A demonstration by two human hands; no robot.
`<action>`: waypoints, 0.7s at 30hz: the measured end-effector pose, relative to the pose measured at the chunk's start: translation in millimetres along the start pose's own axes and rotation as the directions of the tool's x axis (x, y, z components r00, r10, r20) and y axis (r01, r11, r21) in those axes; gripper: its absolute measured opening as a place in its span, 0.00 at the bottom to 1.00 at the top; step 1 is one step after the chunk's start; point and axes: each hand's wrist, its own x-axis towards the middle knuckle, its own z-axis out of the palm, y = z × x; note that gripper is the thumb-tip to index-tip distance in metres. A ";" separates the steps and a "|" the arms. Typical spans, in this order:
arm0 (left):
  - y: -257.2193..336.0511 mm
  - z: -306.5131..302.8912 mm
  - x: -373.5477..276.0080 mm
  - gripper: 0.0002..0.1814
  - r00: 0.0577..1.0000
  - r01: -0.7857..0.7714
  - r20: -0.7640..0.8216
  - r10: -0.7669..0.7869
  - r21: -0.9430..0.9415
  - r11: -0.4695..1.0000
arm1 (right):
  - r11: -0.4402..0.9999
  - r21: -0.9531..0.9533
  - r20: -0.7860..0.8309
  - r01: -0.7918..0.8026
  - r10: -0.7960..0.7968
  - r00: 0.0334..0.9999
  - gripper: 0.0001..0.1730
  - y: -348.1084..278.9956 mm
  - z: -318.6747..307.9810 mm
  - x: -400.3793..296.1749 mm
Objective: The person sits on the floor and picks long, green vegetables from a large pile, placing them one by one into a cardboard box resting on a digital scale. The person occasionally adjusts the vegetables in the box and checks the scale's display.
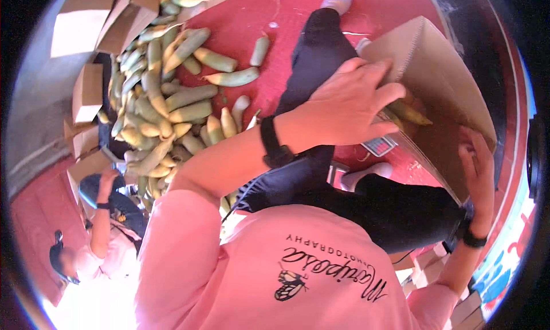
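Note:
My left hand [352,102] reaches over the near-left edge of a cardboard box [447,72], its fingers spread and nothing seen in its grasp; whether the fingertips touch the box is not clear. At the box's right side is my right hand [477,171], fingers partly bent, against or just in front of the wall; its hold cannot be made out. Inside the box lie a few green-and-yellow radishes [410,113], partly hidden. Under my left hand, a scale with a keypad [379,146] shows beside the box. A large heap of green radishes [150,93] lies to the left.
Loose radishes [234,77] lie on the red floor [240,20] between the heap and my leg. More cardboard boxes [88,89] stand at the far left. Another person [107,244] in a pink shirt sits at the lower left. Further cartons [429,265] are behind my right arm.

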 end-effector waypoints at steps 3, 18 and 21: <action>-3.9 -3.9 -7.3 0.29 0.999 -0.005 -0.052 0.002 -0.070 0.998 | 0.958 -0.247 -0.174 0.145 -0.191 0.966 0.16 -31.0 10.0 -31.6; -145.3 -54.4 -360.1 0.23 0.287 0.885 -0.151 -0.946 0.419 0.202 | 0.914 -0.326 -0.688 -0.239 -0.056 0.724 0.13 81.4 68.2 -141.3; -124.7 -13.3 -379.1 0.37 -0.049 0.823 -0.010 -0.999 0.566 -0.046 | 0.924 -0.284 -0.696 -0.255 -0.015 0.718 0.12 85.5 78.0 -142.5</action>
